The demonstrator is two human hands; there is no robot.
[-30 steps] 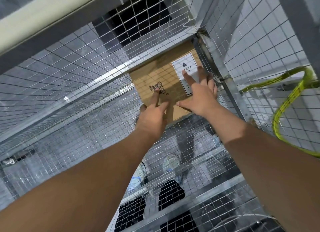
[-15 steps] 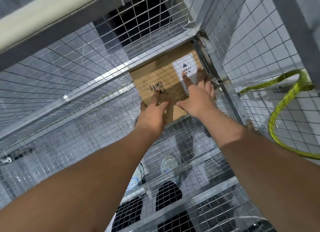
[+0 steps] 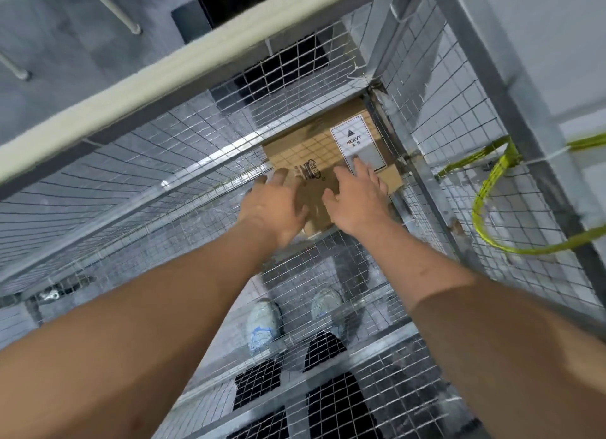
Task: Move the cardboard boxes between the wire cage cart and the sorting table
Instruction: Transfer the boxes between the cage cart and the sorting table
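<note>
Head view: cardboard box (image 3: pixel 311 150) sits low in the far right corner of the wire cage cart (image 3: pixel 131 189), tight against the corner post (image 3: pixel 405 163). Its top face carries a white HEAVY label (image 3: pixel 357 143), with a printed logo (image 3: pixel 313 173) to the left of it. Left grip (image 3: pixel 273 205) is over the box's near-left part, fingers spread and straight, clamped on nothing. Right grip (image 3: pixel 357 199) is over the near-right part, fingers also apart, fingertips (image 3: pixel 355 163) at the label's lower edge. Both are motion-blurred, so can't tell if they touch the cardboard or hover just above it. Yellow strap (image 3: pixel 485 196) loops outside the right mesh wall. Light shoes (image 3: pixel 264 320) show through the mesh between the forearms. Pale rail (image 3: pixel 196 64) runs along the top of the far wall.
</note>
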